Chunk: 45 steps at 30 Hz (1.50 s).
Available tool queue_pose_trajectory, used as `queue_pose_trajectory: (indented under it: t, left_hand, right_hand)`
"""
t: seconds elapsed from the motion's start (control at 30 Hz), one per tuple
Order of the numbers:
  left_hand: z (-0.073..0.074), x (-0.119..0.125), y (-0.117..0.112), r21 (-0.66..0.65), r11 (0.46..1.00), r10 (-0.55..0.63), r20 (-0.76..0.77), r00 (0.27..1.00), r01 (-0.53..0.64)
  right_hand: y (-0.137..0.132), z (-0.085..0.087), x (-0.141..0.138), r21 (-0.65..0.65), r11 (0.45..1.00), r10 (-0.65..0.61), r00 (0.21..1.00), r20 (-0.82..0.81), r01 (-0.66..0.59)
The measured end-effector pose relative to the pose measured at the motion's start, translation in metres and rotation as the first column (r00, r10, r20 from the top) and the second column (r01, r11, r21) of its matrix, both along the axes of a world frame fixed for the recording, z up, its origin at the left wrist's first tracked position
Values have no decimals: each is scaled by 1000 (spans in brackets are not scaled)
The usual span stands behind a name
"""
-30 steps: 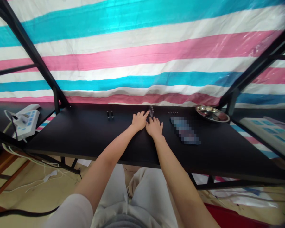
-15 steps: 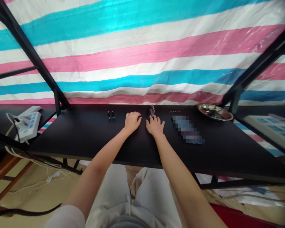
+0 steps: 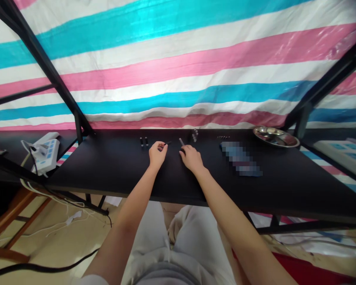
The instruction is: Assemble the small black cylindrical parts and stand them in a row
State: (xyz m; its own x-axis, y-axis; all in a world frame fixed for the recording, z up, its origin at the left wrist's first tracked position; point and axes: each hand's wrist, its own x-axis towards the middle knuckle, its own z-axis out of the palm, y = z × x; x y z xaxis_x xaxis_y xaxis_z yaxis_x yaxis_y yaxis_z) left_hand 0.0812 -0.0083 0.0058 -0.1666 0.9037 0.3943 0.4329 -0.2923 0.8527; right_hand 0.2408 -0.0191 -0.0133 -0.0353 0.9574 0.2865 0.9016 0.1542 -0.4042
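Both my hands are over the middle of a black table. My left hand is closed in a pinch on a small dark stick-like piece that points right. My right hand is closed on a small grey stick-like piece that points up and left. The two pieces are apart, with a small gap between them. A cluster of several small upright pieces stands just beyond my right hand. Two small dark upright pieces stand beyond and to the left of my left hand.
A round metal dish sits at the table's far right. A blurred flat object lies right of my hands, with a row of tiny dark bits behind it. A white power strip lies at left. Black frame posts and a striped tarp stand behind.
Both hands have drawn back from the cluster of small pieces and closed, each now holding a small stick-like piece. The camera view has shifted slightly to the left.
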Motion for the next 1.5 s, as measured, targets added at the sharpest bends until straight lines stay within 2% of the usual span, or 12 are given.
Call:
queue_pose_trajectory:
  t: [0.13, 0.23, 0.33, 0.4, 0.67, 0.8, 0.97, 1.2, 1.37, 1.5]
  left_hand:
    - [-2, 0, 1, -15, 999, -38, 82, 996, 39]
    - [-4, 2, 1, -34, 997, -66, 112, 992, 70]
    - [-5, 3, 2, -54, 994, -82, 137, 987, 91]
    - [-6, 3, 4, -59, 993, -87, 162, 983, 98]
    - [-14, 1, 9, -48, 993, -95, 224, 970, 108]
    - [-15, 1, 10, -46, 993, -95, 238, 967, 109]
    - [-11, 3, 8, -30, 987, -143, 325, 935, 161]
    - [-3, 7, 1, -19, 955, -268, 370, 889, 296]
    - [-4, 8, 0, -20, 929, -330, 410, 850, 371]
    - [-5, 8, -2, -23, 919, -347, 428, 834, 394]
  right_hand:
    - [-1, 7, -7, 193, 977, 126, 980, -155, -95]
    - [-2, 12, -6, 286, 958, 127, 937, -326, -30]
    - [-4, 15, -4, 269, 960, 66, 879, -472, 73]
    - [-5, 16, -3, 252, 963, 47, 854, -517, 99]
    - [-4, 14, -4, 234, 970, 83, 824, -560, 61]
    - [1, 9, -1, 228, 973, 113, 778, -618, 40]
    - [7, 8, -2, 207, 978, 165, 643, -748, -10]
    - [8, 8, -5, 162, 984, 177, 383, -907, -73]
    - [7, 9, -6, 121, 971, 159, 175, -972, -206]
    - [3, 13, -9, 76, 943, 104, 71, -992, -323]
